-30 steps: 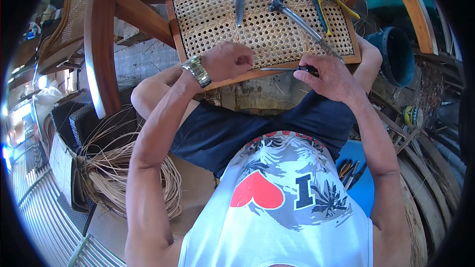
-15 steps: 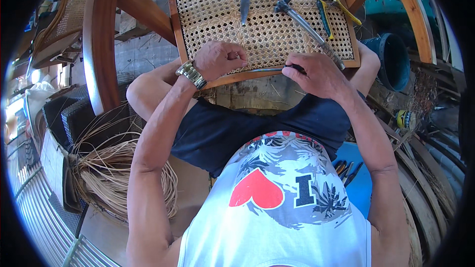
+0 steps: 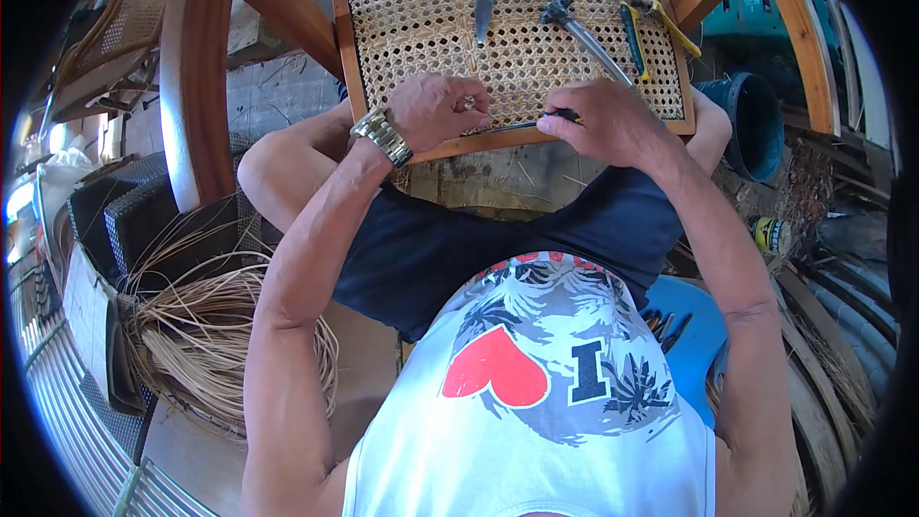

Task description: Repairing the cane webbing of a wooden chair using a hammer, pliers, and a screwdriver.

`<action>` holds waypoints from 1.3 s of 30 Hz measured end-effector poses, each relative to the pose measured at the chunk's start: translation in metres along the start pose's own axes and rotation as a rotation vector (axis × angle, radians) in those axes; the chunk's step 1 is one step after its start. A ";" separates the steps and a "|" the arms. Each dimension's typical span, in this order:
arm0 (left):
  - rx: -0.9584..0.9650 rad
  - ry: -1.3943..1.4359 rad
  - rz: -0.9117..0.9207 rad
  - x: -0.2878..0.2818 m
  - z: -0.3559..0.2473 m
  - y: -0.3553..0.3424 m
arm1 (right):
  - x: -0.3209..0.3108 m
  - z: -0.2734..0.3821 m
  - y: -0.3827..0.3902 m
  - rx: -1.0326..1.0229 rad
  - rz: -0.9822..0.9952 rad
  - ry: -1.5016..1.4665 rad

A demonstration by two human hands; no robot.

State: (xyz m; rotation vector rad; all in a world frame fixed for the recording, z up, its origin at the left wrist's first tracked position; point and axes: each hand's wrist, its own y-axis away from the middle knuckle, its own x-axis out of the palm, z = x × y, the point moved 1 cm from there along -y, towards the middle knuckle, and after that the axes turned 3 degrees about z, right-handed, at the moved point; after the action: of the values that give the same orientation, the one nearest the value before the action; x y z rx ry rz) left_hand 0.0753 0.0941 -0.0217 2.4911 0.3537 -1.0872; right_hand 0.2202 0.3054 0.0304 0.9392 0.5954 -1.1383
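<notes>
The woven cane panel (image 3: pixel 412 10) sits in a wooden chair frame (image 3: pixel 459 146) across my legs. My right hand (image 3: pixel 608 124) is closed around the handle of a thin screwdriver-like tool (image 3: pixel 517 125), dark with a bit of yellow. Its metal shaft lies along the panel's near edge, pointing left. At that edge, close to the shaft's tip, my left hand (image 3: pixel 431 113) is closed with its fingertips pinched; what they hold, if anything, is hidden. Farther up the cane rest a flat metal blade (image 3: pixel 485 0), a hammer (image 3: pixel 589 41) and yellow-handled pruning shears (image 3: pixel 632 33).
A bundle of loose cane strands (image 3: pixel 206 345) lies at left, near another cane-backed chair (image 3: pixel 124 29). To the right stand a dark teal bucket (image 3: pixel 753 129) and a small yellow-labelled can (image 3: pixel 769 233). Several tools lie on a blue surface (image 3: pixel 694 325) beside me.
My left hand has shifted slightly right, nearer the tool's tip. My right hand has turned a little, showing more of the handle's end. The view has shifted slightly over the panel.
</notes>
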 end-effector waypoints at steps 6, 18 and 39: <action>0.080 -0.052 -0.051 0.016 0.011 0.005 | -0.029 0.048 -0.029 -0.149 -0.050 0.391; 0.351 0.153 -0.310 0.027 0.026 0.041 | -0.028 0.139 -0.031 -0.237 0.077 0.254; 0.055 0.825 -0.525 0.027 -0.069 0.021 | -0.047 0.016 0.082 0.228 -0.237 -0.231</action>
State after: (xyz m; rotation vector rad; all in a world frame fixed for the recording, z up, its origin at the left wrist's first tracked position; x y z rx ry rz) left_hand 0.1455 0.1084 0.0063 2.8625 1.2689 -0.1368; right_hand 0.2809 0.3246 0.1029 0.9297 0.4003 -1.5282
